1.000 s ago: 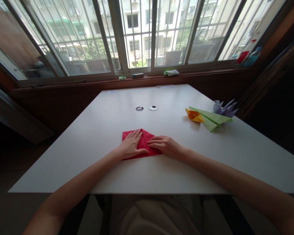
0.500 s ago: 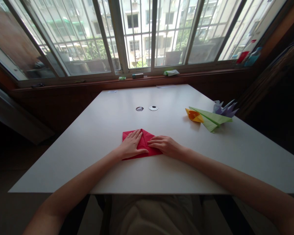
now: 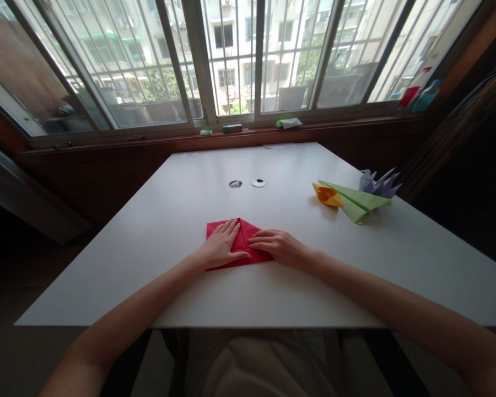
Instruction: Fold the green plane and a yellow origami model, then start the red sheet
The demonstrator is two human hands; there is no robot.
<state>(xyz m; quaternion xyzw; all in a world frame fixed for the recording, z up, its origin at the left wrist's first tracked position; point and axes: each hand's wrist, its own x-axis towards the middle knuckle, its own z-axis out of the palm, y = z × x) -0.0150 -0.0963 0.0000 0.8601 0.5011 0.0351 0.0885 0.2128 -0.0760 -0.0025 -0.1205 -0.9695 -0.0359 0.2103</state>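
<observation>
A sheet of red origami paper (image 3: 254, 255), folded and marked with creases, lies on the white table in front of me. Across its left part my left hand (image 3: 219, 247) is spread flat, fingers pointing away and the thumb held out to the right. My right hand (image 3: 279, 243) rests on the paper's right side, its fingers stretched out to the left and lying on the folded layer. Part of the right corner is hidden under this hand.
An orange folded paper piece (image 3: 329, 196), a light green paper plane (image 3: 357, 201) and a purple folded paper piece (image 3: 382, 184) sit at the table's right. Two round pieces (image 3: 247, 183) lie beyond the paper. A barred window (image 3: 231, 60) is behind the white table (image 3: 149, 220).
</observation>
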